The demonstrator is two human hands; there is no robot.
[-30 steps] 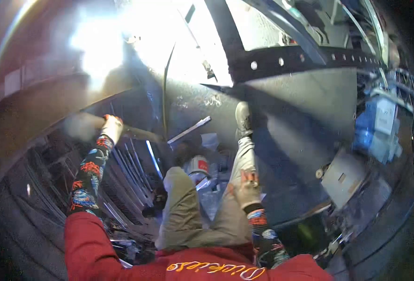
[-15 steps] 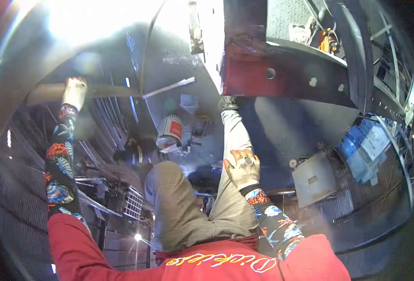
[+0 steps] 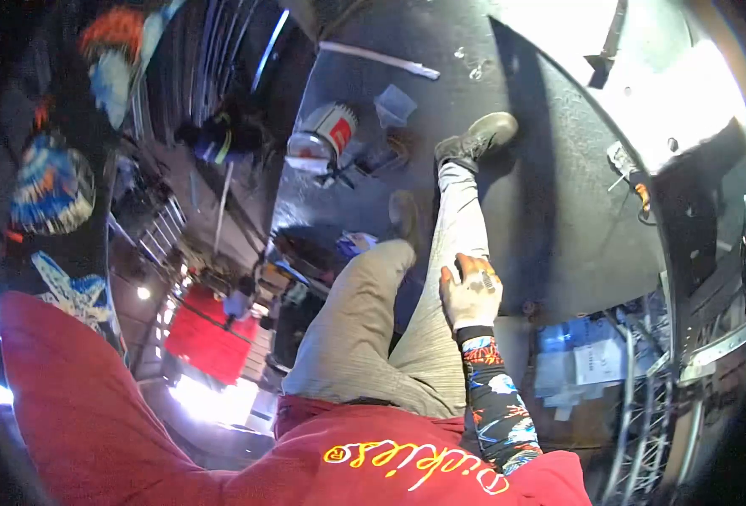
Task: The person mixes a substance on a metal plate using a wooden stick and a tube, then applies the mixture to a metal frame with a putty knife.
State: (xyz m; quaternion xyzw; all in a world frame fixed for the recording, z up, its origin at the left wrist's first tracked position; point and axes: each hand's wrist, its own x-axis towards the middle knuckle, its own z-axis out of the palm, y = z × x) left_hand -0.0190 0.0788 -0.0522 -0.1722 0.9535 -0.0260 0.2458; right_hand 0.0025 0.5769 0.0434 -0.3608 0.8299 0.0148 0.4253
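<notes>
My right hand [image 3: 473,291], in a dirty pale glove, lies over my outstretched grey trouser leg [image 3: 457,202]. Its fingers are spread on the cloth, and I see nothing held in it. Only the patterned left sleeve [image 3: 52,190] shows at the upper left. My left hand is out of view. At the end of the stretched leg, a dark boot [image 3: 489,137] rests on the dark floor surface [image 3: 575,211]. Beyond my bent knee stands a white bucket [image 3: 327,133] with a red label.
A long pale strip [image 3: 381,59] lies on the floor beyond the bucket, near a small translucent sheet [image 3: 395,106]. Clear plastic and papers [image 3: 584,358] are at the right, beside a metal truss [image 3: 643,422]. Orange cord [image 3: 640,192] lies near the bright metal structure.
My view has swung, and the dark red beam has left the middle of it. My left hand has passed out of frame, up and left. My right hand stays on my leg.
</notes>
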